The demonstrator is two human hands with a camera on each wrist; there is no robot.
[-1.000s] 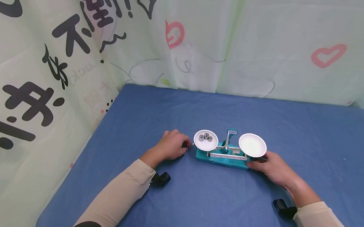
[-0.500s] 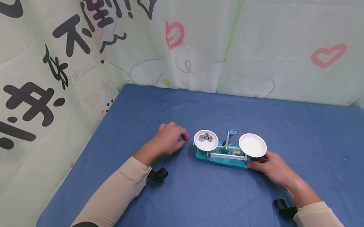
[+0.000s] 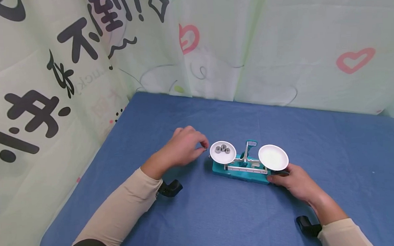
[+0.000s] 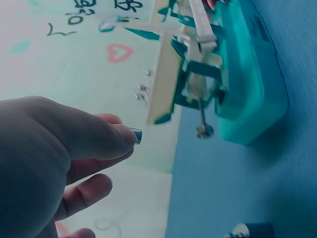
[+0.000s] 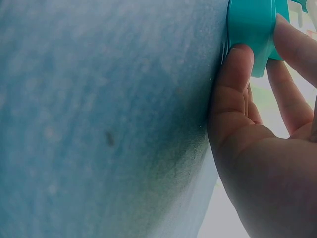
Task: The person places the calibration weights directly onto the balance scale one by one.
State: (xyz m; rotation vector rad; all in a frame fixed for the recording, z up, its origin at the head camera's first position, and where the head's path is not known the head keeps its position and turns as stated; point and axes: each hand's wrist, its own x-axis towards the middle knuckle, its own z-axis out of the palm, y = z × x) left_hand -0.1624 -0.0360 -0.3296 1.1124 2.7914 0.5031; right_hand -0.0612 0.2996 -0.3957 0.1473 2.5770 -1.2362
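Note:
A small balance scale with a teal base [image 3: 240,175] stands on the blue cloth. Three metal weights [image 3: 223,148] sit in its left white pan [image 3: 222,159]; the right white pan [image 3: 273,157] holds nothing. Just left of the left pan, my left hand [image 3: 181,147] pinches a small silver weight [image 4: 137,135] between thumb and finger, above the table. My right hand [image 3: 295,181] grips the right end of the base, thumb on one side and fingers on the other, as the right wrist view shows on the teal base [image 5: 252,34].
Blue cloth [image 3: 194,218] covers the table. Metal pieces [image 4: 255,230] lie on it at the bottom of the left wrist view. Printed curtains [image 3: 279,42] hang behind and along the left. An adjusting screw [image 4: 204,131] sticks out from the scale's left end.
My left hand has drawn back from the scale's left end, risen, then come near the left pan with the small weight in its fingertips. My right hand stays put.

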